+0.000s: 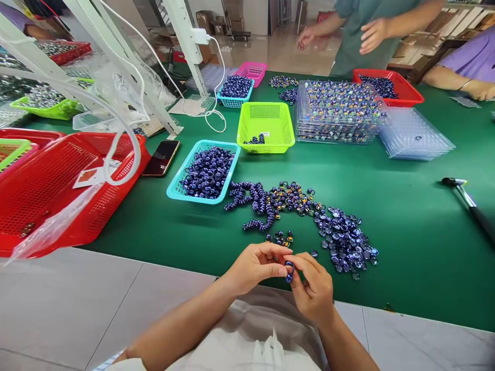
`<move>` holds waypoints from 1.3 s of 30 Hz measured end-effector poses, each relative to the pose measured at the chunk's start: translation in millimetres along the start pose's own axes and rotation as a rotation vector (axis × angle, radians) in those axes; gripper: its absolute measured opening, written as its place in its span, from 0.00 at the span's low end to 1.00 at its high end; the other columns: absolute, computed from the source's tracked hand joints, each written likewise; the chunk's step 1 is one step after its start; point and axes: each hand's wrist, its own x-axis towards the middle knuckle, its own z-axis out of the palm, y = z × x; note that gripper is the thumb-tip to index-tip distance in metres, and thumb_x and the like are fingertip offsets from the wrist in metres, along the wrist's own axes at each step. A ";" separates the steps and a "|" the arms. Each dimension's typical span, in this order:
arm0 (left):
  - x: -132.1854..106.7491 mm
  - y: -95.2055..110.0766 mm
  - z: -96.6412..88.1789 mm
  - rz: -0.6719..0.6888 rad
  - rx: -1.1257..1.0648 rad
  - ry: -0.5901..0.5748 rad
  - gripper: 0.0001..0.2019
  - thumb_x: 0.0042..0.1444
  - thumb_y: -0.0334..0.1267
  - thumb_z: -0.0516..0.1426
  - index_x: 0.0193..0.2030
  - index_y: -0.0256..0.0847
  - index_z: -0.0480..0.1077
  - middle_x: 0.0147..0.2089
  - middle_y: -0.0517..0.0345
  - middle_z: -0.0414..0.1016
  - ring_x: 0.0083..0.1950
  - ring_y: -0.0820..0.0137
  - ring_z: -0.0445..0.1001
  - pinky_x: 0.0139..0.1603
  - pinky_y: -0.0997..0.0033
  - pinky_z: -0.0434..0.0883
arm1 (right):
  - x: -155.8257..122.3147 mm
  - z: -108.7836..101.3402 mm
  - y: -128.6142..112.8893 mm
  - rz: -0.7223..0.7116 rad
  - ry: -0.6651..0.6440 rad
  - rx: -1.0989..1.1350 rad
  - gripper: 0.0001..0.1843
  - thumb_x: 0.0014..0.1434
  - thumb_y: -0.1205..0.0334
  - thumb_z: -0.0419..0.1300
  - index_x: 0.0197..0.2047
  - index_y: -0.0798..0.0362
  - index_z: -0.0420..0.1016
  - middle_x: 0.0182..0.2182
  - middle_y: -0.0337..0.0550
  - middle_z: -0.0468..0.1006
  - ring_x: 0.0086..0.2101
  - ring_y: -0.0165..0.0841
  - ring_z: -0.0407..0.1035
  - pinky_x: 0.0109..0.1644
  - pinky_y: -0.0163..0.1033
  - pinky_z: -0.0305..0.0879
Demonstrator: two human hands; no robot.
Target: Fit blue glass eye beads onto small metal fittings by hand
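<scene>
Close to the table's front edge, my left hand (255, 269) and my right hand (314, 288) meet around a small shiny dark-blue metal ring piece (289, 272). Both thumbs and fingertips pinch it from either side. Just beyond my fingers lies a small cluster of blue and gold ring pieces (284, 238). Behind that are strings of nested blue rings (260, 198) and a loose pile of blue and gold pieces (292, 197). A heap of flat, glossy blue discs (346, 239) spreads to the right of my right hand.
A light-blue basket (176, 191) full of blue parts stands left, beside a phone (162, 157) and red basket (116, 193). Further back are a lime-green basket (266, 111) and stacked clear trays (336, 135). A hammer (466, 198) lies right. Two people are across the table.
</scene>
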 end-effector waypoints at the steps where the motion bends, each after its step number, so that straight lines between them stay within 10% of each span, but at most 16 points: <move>1: -0.9 0.4 -0.2 0.006 0.024 0.007 0.17 0.43 0.37 0.72 0.43 0.39 0.80 0.33 0.59 0.78 0.35 0.73 0.76 0.41 0.71 0.74 | -0.2 0.6 0.5 -0.007 0.003 -0.023 0.16 0.62 0.73 0.55 0.51 0.51 0.73 0.37 0.45 0.79 0.36 0.33 0.74 0.38 0.38 0.72; 10: -14.3 1.5 9.7 0.250 0.745 0.257 0.06 0.55 0.39 0.65 0.36 0.39 0.77 0.36 0.54 0.79 0.38 0.67 0.75 0.42 0.71 0.72 | 3.1 -2.4 9.6 -0.088 -0.096 -0.284 0.08 0.63 0.68 0.57 0.46 0.53 0.72 0.29 0.42 0.77 0.27 0.30 0.70 0.29 0.35 0.66; 23: -2.9 -4.4 -1.4 -0.114 0.153 0.076 0.23 0.50 0.55 0.66 0.29 0.36 0.64 0.24 0.57 0.75 0.23 0.72 0.74 0.27 0.71 0.73 | 0.3 -1.4 5.2 -0.081 -0.044 -0.201 0.15 0.63 0.70 0.58 0.53 0.50 0.69 0.35 0.45 0.78 0.32 0.32 0.73 0.32 0.37 0.71; 30: -8.2 -1.2 0.6 -0.020 0.227 0.040 0.30 0.48 0.42 0.70 0.58 0.40 0.70 0.40 0.54 0.77 0.41 0.68 0.76 0.43 0.67 0.75 | 2.2 -4.0 1.4 -0.059 -0.114 -0.144 0.15 0.64 0.71 0.55 0.53 0.52 0.69 0.36 0.47 0.78 0.33 0.34 0.73 0.32 0.37 0.70; 39: -12.1 0.7 6.1 0.064 0.414 0.068 0.15 0.48 0.38 0.69 0.43 0.36 0.79 0.40 0.51 0.78 0.39 0.66 0.74 0.43 0.68 0.73 | -0.8 2.4 1.1 -0.211 -0.064 -0.234 0.14 0.62 0.70 0.54 0.52 0.54 0.69 0.30 0.47 0.77 0.28 0.35 0.72 0.29 0.38 0.69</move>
